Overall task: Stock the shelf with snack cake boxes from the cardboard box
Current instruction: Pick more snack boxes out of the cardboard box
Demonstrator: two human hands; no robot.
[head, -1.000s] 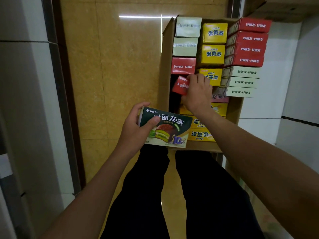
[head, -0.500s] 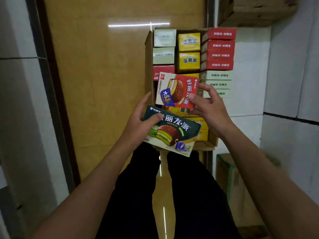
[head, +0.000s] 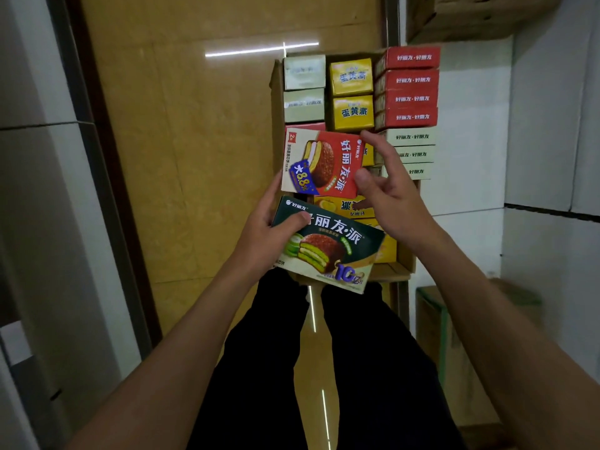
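The green box is held in the left hand — thumb on top, fingers curled under — just above the cardboard box. The red box is now propped behind the green one, against the left hand's fingers. Half a second ago it was pinched by the right hand; now that grip has been let go, the fingers are spread apart, and the thumb is just beside the red box's edge. Whether it is touched cannot be told. More snack boxes — yellow, red and pale green — are seen stacked in the cardboard box on the floor.
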